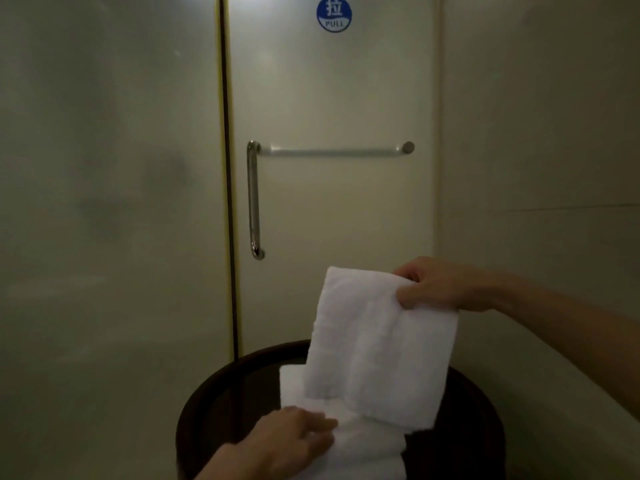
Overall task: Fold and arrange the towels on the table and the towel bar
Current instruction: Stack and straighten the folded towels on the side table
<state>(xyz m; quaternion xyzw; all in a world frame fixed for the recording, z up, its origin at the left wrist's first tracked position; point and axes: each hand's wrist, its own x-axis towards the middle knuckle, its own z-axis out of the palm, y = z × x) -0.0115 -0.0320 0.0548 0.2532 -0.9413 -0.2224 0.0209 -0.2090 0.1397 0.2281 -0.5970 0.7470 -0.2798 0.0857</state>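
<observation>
One broad pale panel [104, 202] fills the left of the view, and right beside it stands the door [332, 209], just as pale, a dark seam with a yellow edge running between the two. Down low we've got the round dark table [214, 386], pushed up near the foot of that door. Over the table hangs the lifted towel [377, 348], white, folded into a long rectangle, tilted, its top edge up in the air and its lower end dropping down in front of the towel pile [367, 448], which lies white and rumpled on the tabletop. Across the door at mid height runs the towel bar [332, 152], horizontal, bare, and at its left end the metal pull handle [253, 202] drops straight down. Now the hands: the right hand [440, 285] comes in from the right and pinches the lifted towel at its upper right corner, thumb in front of the cloth, fingers tucked behind it. The left hand [287, 438] reaches in from below and rests on the near edge of the towel pile, fingers close together and laid fairly flat on the cloth. Up top, small and blue, the round sticker [334, 13] reads PULL.
</observation>
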